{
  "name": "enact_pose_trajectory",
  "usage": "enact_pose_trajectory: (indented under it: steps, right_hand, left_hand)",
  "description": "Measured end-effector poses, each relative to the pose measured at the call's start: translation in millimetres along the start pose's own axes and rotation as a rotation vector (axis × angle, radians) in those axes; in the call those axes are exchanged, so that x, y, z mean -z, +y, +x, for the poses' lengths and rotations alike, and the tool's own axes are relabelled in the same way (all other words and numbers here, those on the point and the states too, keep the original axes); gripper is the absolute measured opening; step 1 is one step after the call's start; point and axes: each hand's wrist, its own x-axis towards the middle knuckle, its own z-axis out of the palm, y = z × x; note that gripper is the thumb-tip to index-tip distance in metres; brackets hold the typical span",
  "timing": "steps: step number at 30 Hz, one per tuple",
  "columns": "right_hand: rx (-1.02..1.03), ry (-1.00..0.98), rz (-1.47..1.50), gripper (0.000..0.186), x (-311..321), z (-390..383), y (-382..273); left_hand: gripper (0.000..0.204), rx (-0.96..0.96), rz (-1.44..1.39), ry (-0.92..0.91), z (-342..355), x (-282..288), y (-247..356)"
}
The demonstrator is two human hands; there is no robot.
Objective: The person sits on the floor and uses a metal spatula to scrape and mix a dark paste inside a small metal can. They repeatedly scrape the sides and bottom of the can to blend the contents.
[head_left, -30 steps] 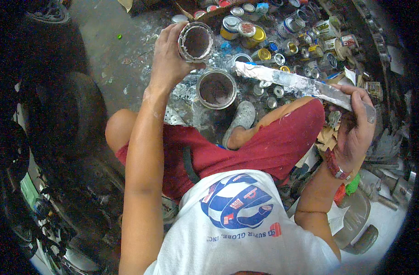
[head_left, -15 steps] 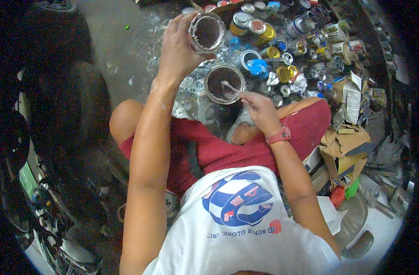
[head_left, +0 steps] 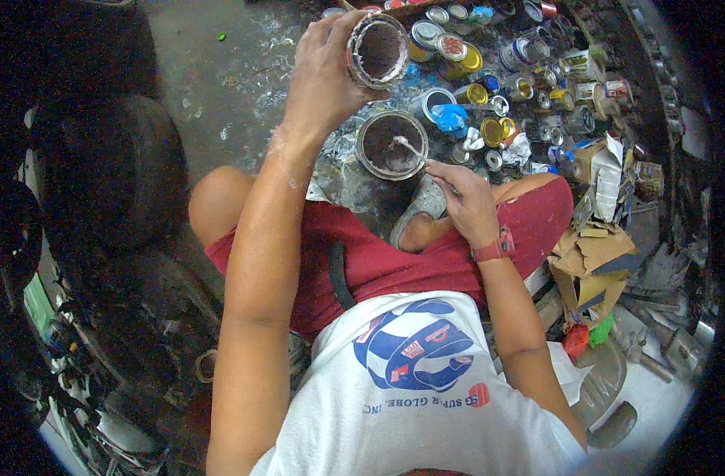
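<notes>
My left hand [head_left: 324, 75] is wrapped around the side of an open round can [head_left: 382, 51], whose mouth is ringed with pale residue and whose inside looks dark. A second open can [head_left: 376, 149], with a greyish coated inside, stands on the floor just below it. My right hand [head_left: 467, 198] pinches a thin stick [head_left: 411, 147] smeared with whitish paste. Its coated tip lies over the mouth of the lower can; whether it touches the contents I cannot tell. A red watch is on my right wrist.
Many cans and jars [head_left: 525, 51] crowd the floor to the right, with blue plastic [head_left: 450, 117] on one nearby. My slippered foot [head_left: 422, 208] is close below the lower can. Torn cardboard [head_left: 592, 258] lies by my right knee, and dark tyres [head_left: 144, 170] stand at left.
My left hand and its can have shifted slightly right and up. My right hand has drawn a little right and down, and the stick's tip has moved right within the lower can's mouth.
</notes>
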Motion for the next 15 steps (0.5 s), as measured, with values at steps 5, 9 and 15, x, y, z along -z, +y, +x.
enact_pose_trajectory:
  steps: [5,9,15]
  right_hand:
    - [0.06,-0.011,-0.052,0.025,4.6,1.2,-0.9]
    - [0.091,0.021,-0.077,0.026,5.6,2.6,-4.3]
    - [0.117,0.027,-0.094,0.025,14.1,3.0,-14.7]
  left_hand:
    - [0.116,-0.017,-0.028,0.009,0.0,0.1,1.8]
    - [0.116,-0.011,-0.014,0.018,-2.8,-2.7,-1.4]
    - [0.115,-0.037,-0.004,0.012,-1.4,2.6,4.4]
